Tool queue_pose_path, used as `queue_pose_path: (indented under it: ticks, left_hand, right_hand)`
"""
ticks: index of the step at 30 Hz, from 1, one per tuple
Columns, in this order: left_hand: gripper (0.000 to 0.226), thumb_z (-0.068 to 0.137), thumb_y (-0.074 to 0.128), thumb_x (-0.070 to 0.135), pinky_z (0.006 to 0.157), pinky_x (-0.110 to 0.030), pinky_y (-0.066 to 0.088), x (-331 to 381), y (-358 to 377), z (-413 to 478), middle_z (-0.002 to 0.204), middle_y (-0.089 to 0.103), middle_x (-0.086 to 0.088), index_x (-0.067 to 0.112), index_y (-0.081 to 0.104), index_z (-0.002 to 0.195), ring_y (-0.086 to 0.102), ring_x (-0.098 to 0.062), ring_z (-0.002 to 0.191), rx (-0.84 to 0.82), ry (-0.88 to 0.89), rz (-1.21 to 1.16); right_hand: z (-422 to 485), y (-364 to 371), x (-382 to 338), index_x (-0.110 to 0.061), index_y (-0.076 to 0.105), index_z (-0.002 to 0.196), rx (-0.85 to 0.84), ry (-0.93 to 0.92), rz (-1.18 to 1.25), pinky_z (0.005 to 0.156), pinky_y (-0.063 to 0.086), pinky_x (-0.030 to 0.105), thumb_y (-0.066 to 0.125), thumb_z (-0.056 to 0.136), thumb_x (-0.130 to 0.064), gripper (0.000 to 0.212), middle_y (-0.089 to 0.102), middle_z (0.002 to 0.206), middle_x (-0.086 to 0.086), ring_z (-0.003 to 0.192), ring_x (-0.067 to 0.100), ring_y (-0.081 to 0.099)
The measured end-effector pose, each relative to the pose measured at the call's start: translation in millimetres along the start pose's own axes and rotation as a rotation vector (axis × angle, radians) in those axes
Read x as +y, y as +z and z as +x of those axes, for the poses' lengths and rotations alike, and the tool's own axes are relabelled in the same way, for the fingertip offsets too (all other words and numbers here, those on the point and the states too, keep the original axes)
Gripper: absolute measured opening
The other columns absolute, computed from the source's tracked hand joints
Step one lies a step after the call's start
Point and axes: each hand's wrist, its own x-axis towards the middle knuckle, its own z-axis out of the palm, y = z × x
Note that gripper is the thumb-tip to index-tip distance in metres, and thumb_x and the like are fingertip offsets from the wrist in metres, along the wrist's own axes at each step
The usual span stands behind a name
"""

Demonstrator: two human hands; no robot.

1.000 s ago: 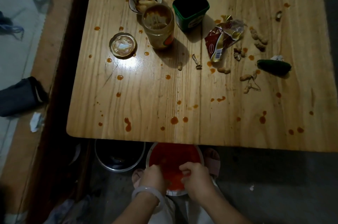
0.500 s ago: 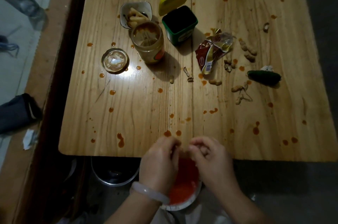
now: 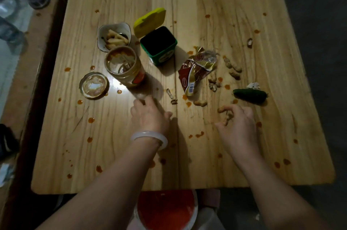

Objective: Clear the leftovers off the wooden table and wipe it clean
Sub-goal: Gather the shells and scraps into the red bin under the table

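Wooden counter (image 3: 244,4) in head view, strewn with leftovers and dotted with red sauce drops (image 3: 91,120). Far left of centre: white bowl (image 3: 101,32) of fries, touching smeared open jar (image 3: 123,64) just nearer; jar lid (image 3: 93,85) lying flat to left of jar. On their right, green tub (image 3: 158,47) with yellow flip lid raised. Further right, torn snack wrapper (image 3: 197,68), with loose peanut pods (image 3: 232,65) and shell bits around it. Dark green vegetable (image 3: 250,94) toward right edge, crumpled white scrap (image 3: 253,85) at its far side.

Left hand (image 3: 148,115), pale bangle (image 3: 149,137) on wrist, knuckles up, fingertips down on small brown bit just near of jar; grip on it impossible to tell. Right hand (image 3: 238,126) curled, pinching peanut pod (image 3: 223,110) low over counter, near of wrapper. Red basin (image 3: 165,209) below near edge, between forearms.
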Motion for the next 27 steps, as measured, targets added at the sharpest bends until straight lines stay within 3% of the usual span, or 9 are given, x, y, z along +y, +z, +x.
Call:
queue_pose_path:
  ticks: [4,9,14,19,23,27]
  left_hand:
    - [0.071,0.076,0.068,0.051,0.106,-0.044,0.036,15,9,8,0.141,0.032,-0.009,0.025,0.037,0.134,0.033,-0.029,0.129,-0.006,-0.047,0.052]
    - [0.073,0.078,0.07,0.045,0.11,-0.043,0.029,36,14,14,0.142,0.025,-0.008,0.022,0.036,0.138,0.026,-0.028,0.134,-0.018,-0.071,-0.037]
    - [0.065,0.08,0.07,0.038,0.101,-0.039,0.04,49,20,19,0.135,0.033,-0.008,0.02,0.041,0.135,0.038,-0.027,0.125,-0.004,-0.019,-0.014]
    - [0.031,0.089,0.06,0.022,0.088,-0.032,0.045,49,22,27,0.122,0.043,-0.006,0.017,0.055,0.118,0.05,-0.023,0.105,0.009,0.095,-0.019]
    - [0.018,0.09,0.057,0.018,0.076,-0.023,0.036,46,16,23,0.113,0.049,-0.002,0.016,0.066,0.105,0.038,-0.011,0.088,-0.042,0.194,0.009]
    - [0.011,0.089,0.059,0.019,0.073,-0.023,0.038,42,14,16,0.102,0.052,0.001,0.017,0.068,0.096,0.044,-0.012,0.085,-0.085,0.223,0.031]
  right_hand:
    - [11,-4,9,-0.03,0.054,0.124,0.008,0.017,-0.051,0.084,0.038,0.023,0.075,0.083,-0.015,0.048,0.037,0.133,-0.002,0.126,0.017,0.04]
    - [17,2,11,-0.028,0.041,0.143,0.01,0.043,-0.08,0.077,0.039,0.022,0.073,0.085,-0.019,0.067,0.033,0.138,-0.002,0.113,0.009,0.039]
    - [23,4,3,-0.031,0.034,0.149,-0.033,-0.002,-0.121,0.076,0.037,0.017,0.067,0.089,-0.01,0.072,0.032,0.136,-0.003,0.108,0.007,0.036]
    - [28,4,-3,-0.024,0.051,0.136,-0.05,-0.053,-0.198,0.079,0.051,0.026,0.062,0.09,-0.008,0.05,0.033,0.128,-0.003,0.109,0.013,0.045]
    - [28,2,-6,-0.022,0.058,0.122,-0.068,-0.063,-0.227,0.069,0.044,0.023,0.058,0.093,-0.011,0.031,0.039,0.127,-0.001,0.103,0.014,0.048]
    - [27,5,-5,-0.022,0.059,0.095,-0.093,-0.099,-0.175,0.056,0.029,0.017,0.057,0.09,-0.006,0.017,0.05,0.109,-0.004,0.084,0.01,0.048]
